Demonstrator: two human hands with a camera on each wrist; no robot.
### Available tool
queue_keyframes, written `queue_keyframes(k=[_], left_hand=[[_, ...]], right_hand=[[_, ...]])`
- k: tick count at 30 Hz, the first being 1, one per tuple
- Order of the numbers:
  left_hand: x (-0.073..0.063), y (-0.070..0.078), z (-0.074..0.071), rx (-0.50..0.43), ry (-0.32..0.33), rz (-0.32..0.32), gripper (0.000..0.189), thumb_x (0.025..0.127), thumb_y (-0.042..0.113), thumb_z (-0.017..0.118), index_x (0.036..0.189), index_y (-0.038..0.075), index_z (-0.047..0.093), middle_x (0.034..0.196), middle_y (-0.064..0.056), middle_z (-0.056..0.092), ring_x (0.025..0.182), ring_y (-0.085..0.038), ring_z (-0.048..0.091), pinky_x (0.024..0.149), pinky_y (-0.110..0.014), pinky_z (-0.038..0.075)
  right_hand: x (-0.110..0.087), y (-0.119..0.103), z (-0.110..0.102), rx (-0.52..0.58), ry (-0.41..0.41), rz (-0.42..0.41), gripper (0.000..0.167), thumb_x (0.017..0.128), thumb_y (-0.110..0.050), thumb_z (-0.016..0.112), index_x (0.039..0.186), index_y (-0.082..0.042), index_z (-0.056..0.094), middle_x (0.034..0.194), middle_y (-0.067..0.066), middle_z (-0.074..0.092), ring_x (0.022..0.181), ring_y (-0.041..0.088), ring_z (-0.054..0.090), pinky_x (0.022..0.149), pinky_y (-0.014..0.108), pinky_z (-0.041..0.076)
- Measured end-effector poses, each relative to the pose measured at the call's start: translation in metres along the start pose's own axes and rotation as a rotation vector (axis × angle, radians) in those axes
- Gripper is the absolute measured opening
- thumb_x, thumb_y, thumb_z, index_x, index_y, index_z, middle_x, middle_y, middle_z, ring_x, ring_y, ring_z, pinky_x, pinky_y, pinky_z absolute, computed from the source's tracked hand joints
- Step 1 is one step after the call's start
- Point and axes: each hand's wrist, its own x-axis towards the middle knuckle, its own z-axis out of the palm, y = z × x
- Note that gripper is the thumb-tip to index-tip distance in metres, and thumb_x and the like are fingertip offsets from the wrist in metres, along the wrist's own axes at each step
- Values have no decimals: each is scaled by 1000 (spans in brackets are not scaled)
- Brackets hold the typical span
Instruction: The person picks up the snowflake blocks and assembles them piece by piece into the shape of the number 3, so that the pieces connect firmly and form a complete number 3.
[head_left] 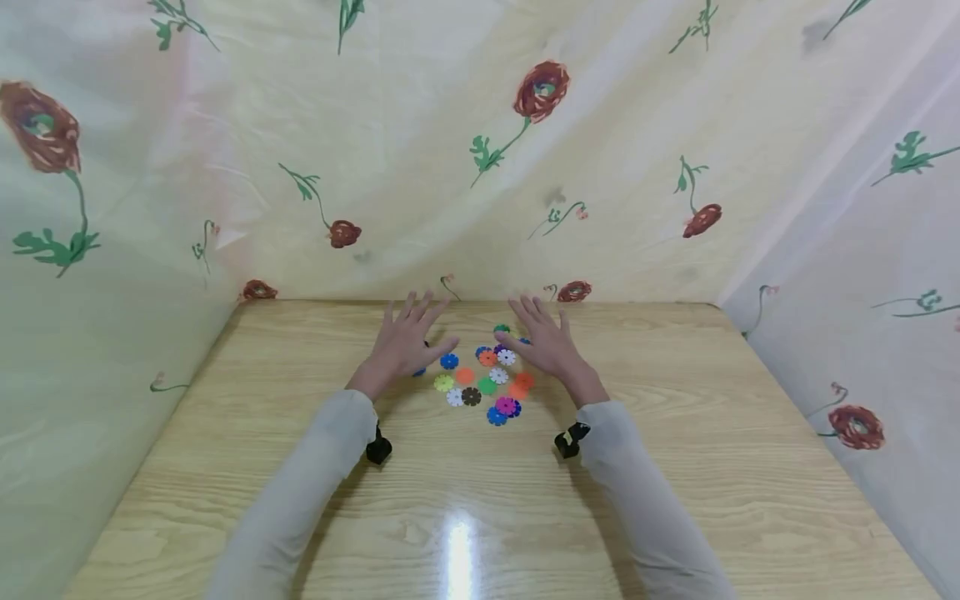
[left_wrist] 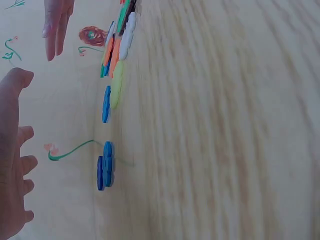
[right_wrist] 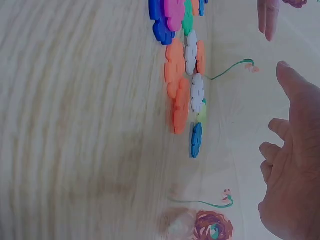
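Both hands are held above the table with fingers straight and spread, nothing in either. The left hand [head_left: 402, 343] is over the left edge of a scatter of flat, notched plastic discs, partly covering a blue disc [head_left: 419, 372]. Over the back right of the scatter is the right hand [head_left: 547, 344], its thumb overlapping some discs in the head view. Between the hands lie a brown disc [head_left: 471, 397], a pink disc [head_left: 507, 406], a green disc [head_left: 487, 386], a yellow disc [head_left: 444, 382] and several orange, white and blue ones. In the left wrist view, two blue discs [left_wrist: 108, 165] lie close together.
The light wood table [head_left: 465, 475] ends at the back against a hanging cloth [head_left: 420, 150] printed with red flowers. More of this cloth stands along the left and right sides. A small black device is strapped to each wrist.
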Motion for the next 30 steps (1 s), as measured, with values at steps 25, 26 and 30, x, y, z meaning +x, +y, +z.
queue_keyframes(k=[25, 26, 30], left_hand=[[-8, 5, -2, -293, -48, 139, 68, 92, 49, 71, 147, 11, 55, 151, -11, 55, 143, -34, 47, 123, -58, 30], [-8, 7, -1, -300, -55, 148, 68, 92, 48, 72, 145, 10, 57, 149, -10, 57, 141, -33, 49, 122, -57, 33], [-13, 12, 2, -337, -97, 172, 62, 89, 46, 76, 138, 10, 64, 141, -9, 63, 137, -32, 53, 118, -54, 40]], right_hand=[[-30, 9, -24, 322, -26, -149, 63, 100, -32, 67, 154, -8, 44, 158, 16, 45, 148, 38, 38, 121, 60, 31], [-33, 10, -24, 321, -29, -149, 62, 99, -30, 68, 153, -8, 46, 156, 17, 47, 147, 39, 39, 121, 61, 31], [-40, 11, -25, 316, -54, -143, 56, 95, -23, 73, 146, -6, 55, 147, 19, 55, 140, 42, 45, 117, 65, 34]])
